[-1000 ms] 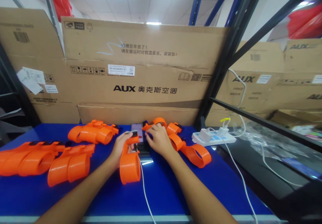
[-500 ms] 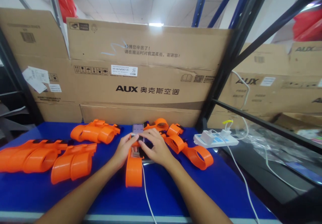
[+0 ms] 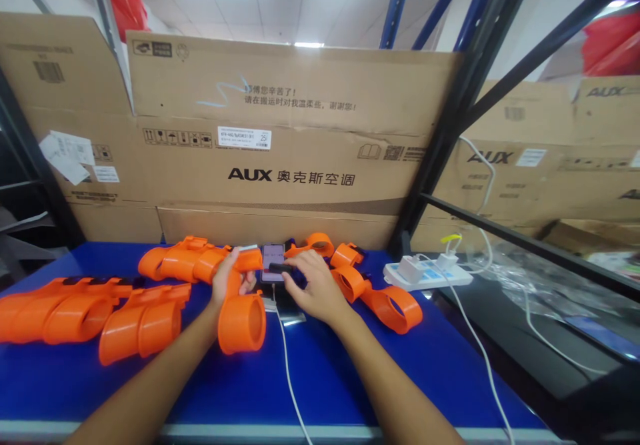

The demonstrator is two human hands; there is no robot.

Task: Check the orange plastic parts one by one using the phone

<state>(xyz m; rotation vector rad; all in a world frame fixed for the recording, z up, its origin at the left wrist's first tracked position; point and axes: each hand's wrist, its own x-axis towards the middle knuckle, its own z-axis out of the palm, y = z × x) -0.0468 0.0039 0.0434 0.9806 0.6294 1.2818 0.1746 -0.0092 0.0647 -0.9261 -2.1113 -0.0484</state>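
Hands worked over a blue tabletop. The left hand was wrapped tight around the thin end of an orange plastic part. The part's big round ring pointed toward the person, in the middle of the tabletop. It was hard to tell if the ring sat on the tabletop or hung just above it. The right hand was just beside the left one. Its fingertips were pinched on a small black piece. That piece lay across the lower part of a phone with its screen lit. The phone stood between the two hands, near the back of the tabletop. A white cable ran from under the phone to the front edge. More orange parts lay on the left: one just behind the left hand, one beside the left arm, and a long one by the left edge. Another bunch of orange rings lay to the right of the right hand. A white power strip with plugs in it sat at the right edge. Big brown cardboard boxes stood behind everything.
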